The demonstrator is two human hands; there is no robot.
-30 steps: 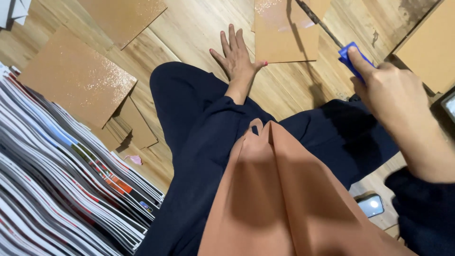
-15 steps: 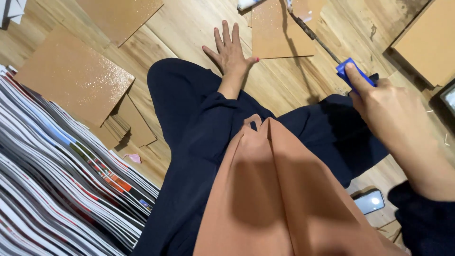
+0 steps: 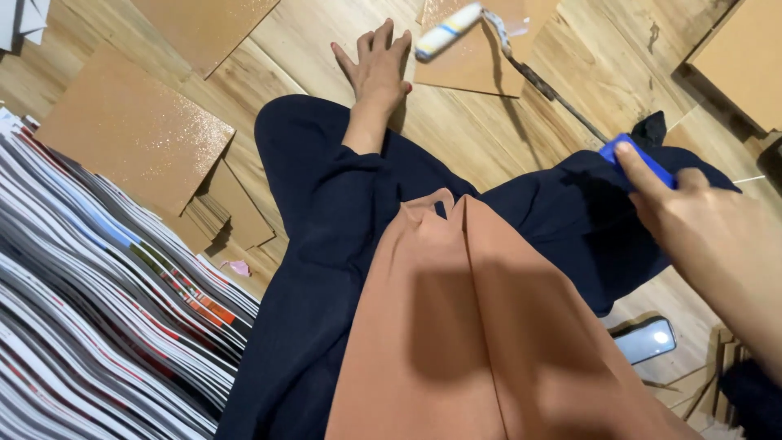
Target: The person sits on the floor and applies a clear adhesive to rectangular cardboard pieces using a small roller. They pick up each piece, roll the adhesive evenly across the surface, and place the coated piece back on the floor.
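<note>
I sit on a wooden floor in dark trousers and an orange top. My left hand (image 3: 376,65) rests flat on the floor with its fingers spread, beside a brown cardboard sheet (image 3: 481,69). On that sheet lies a small white paint roller (image 3: 450,31) with its long thin handle. My right hand (image 3: 705,224) is raised at the right and holds a flat blue tool (image 3: 635,159) between thumb and fingers, above my right knee.
A fanned stack of printed sheets (image 3: 98,310) fills the lower left. Brown cardboard sheets (image 3: 134,134) lie on the floor at the left, top and upper right. A phone (image 3: 643,341) lies on the floor by my right leg.
The view has shifted, so the roller on the cardboard sheet now shows. My right hand with the blue tool has come lower and nearer. My left hand stays flat on the floor.
</note>
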